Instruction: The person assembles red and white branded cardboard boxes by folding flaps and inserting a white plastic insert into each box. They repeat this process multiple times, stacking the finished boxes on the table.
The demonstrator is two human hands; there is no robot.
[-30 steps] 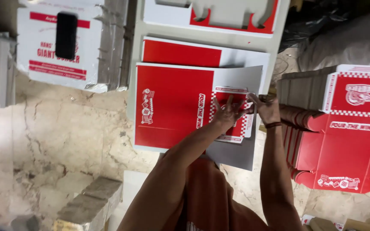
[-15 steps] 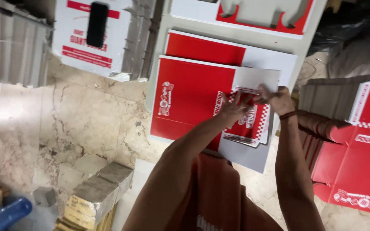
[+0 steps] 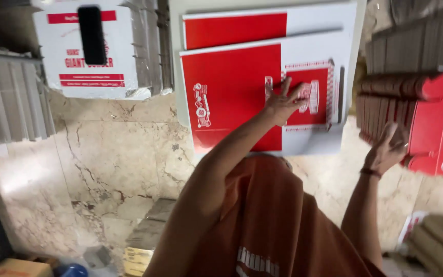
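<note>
**Hands on flat red cartons, head cam**

Flat red-and-white carton blank (image 3: pixel 232 97) lies on top of a pile of same blanks, top-centre of view, on a pale board (image 3: pixel 173 61) over the marble floor (image 3: pixel 114 154). A second blank (image 3: pixel 237 28) pokes out from under it, further from the person. Smaller red printed panel (image 3: pixel 311 95) sits on the top blank's white right part.

L hand (image 3: pixel 283 102) is open, fingers spread, palm pressed flat on the top blank at the edge of that small panel; not gripping anything. L forearm runs down to an orange sleeve (image 3: pixel 262 220).

R hand (image 3: pixel 388 149) is well apart to the right, open w/ fingers splayed, at the stack of folded red cartons (image 3: pixel 431 118); touching vs just beside, can't tell (blurred). Dark band on R wrist.

Around: white box w/ red print (image 3: pixel 85 77) top-left, black phone (image 3: pixel 92 35) lying on it. Grey corrugated sheets (image 3: pixel 11 102) at left edge. Brown cardboard pile (image 3: pixel 152 231) near bottom centre.
</note>
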